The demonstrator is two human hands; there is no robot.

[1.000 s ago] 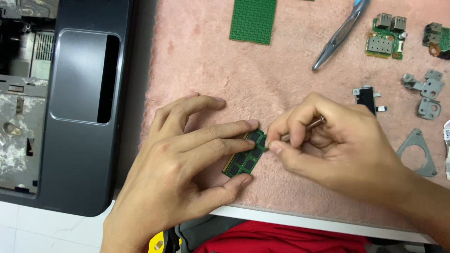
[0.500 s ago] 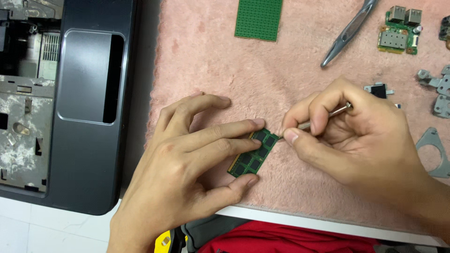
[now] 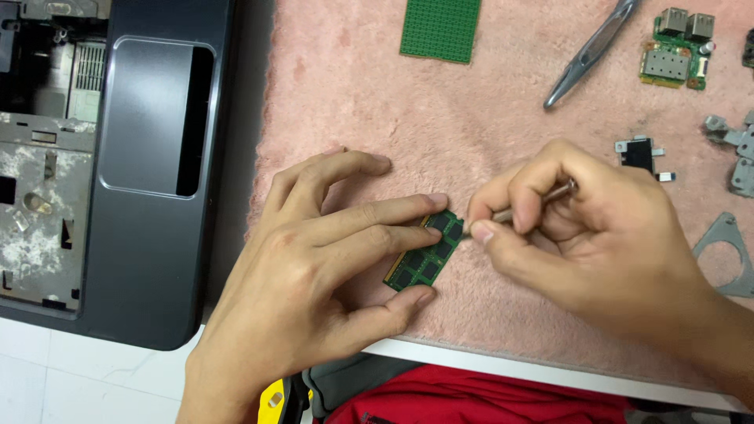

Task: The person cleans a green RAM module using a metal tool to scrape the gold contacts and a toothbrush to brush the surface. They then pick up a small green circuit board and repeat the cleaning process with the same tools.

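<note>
Centre frame: our left hand (image 3: 314, 267) pins green memory card (image 3: 428, 253) on pink mat (image 3: 361, 102); right hand (image 3: 581, 228) pinches thin metal tool (image 3: 550, 194) at card's edge. Keep card flat, tip light.

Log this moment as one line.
left hand: pins small green memory module on pink fuzzy mat | right hand: holds thin metal tool, tip at module's edge

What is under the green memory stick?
The memory stick lies flat on the pink fuzzy mat. The left hand pins it with fingertips and thumb, covering its left edge, so the mat beneath that part is hidden.
</note>
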